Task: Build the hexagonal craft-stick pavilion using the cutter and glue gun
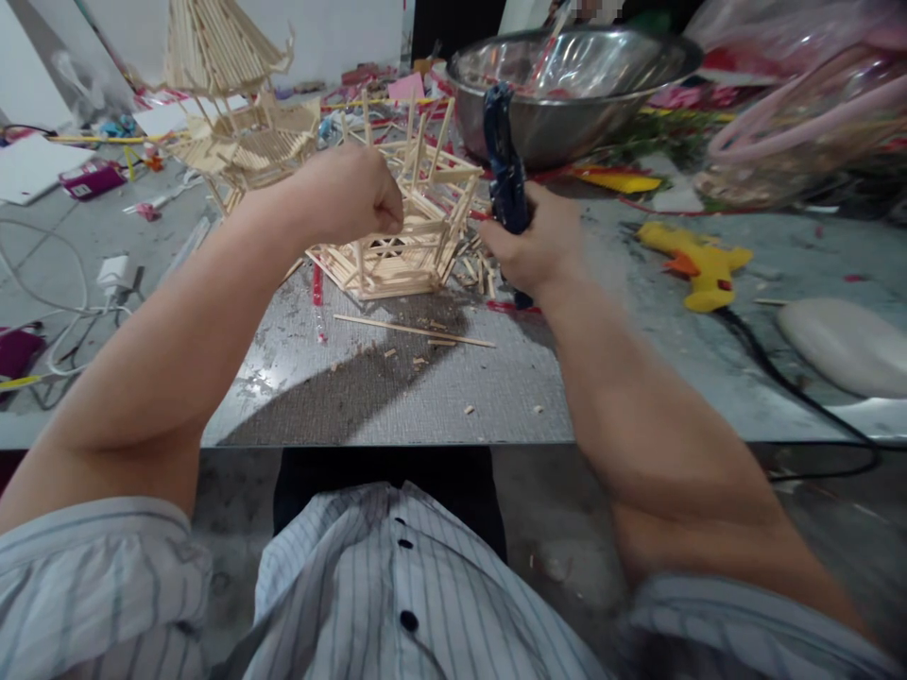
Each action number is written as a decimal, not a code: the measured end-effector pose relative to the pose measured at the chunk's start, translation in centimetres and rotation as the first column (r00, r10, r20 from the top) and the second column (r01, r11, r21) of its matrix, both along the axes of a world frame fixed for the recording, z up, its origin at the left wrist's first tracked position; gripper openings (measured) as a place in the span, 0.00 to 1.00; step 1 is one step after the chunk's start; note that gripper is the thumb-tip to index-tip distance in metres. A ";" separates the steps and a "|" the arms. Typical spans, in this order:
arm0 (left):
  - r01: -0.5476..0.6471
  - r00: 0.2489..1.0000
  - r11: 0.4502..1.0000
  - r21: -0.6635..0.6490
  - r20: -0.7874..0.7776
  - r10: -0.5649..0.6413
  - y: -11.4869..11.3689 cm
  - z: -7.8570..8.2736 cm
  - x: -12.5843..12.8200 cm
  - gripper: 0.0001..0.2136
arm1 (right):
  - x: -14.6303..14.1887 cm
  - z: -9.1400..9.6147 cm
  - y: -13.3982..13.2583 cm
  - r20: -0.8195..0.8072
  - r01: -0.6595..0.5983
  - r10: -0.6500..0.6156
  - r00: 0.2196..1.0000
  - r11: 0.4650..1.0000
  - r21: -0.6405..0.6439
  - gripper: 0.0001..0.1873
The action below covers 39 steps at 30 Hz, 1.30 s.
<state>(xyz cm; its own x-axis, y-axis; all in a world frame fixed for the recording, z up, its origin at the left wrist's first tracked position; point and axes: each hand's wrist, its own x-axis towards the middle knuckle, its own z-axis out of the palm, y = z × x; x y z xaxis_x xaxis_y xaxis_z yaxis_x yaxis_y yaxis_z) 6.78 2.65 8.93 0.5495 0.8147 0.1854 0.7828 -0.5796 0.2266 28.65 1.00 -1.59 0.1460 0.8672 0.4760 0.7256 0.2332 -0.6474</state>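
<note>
My left hand (358, 194) is closed above the left side of a small hexagonal frame of thin wooden sticks (403, 274). Whatever its fingers may grip is hidden. Just right of the frame, my right hand (542, 241) is wrapped round a dark blue hand tool (504, 161) that stands nearly upright; its exact kind is not clear. Posts rise from the frame, and its front shows a low railing. A loose stick (415, 331) lies in front, among short offcuts (478, 269) and scraps.
Behind my left arm stands a stick-built pagoda (227, 57). A steel bowl (567, 123) is at the back. A yellow glue gun (698, 264) with a black cord lies right, beside a pale rounded object (847, 345). A white charger (117, 274) and cables lie left.
</note>
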 end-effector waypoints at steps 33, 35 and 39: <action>0.103 0.589 0.964 -0.244 0.796 0.139 -4.8 -4.4 -1.2 0.05 | -2.2 0.1 -3.0 0.059 -0.235 0.227 0.972 0.946 0.222 0.11; 0.162 0.583 0.952 -0.258 0.804 0.118 -5.0 -5.3 -0.5 0.07 | -2.6 0.0 -3.4 -0.009 -0.274 0.284 0.959 0.933 0.233 0.13; 0.262 0.503 0.926 -0.270 0.857 0.108 -5.2 -7.1 0.6 0.08 | -3.3 -0.1 -3.9 -0.038 -0.352 0.371 0.928 0.906 0.235 0.16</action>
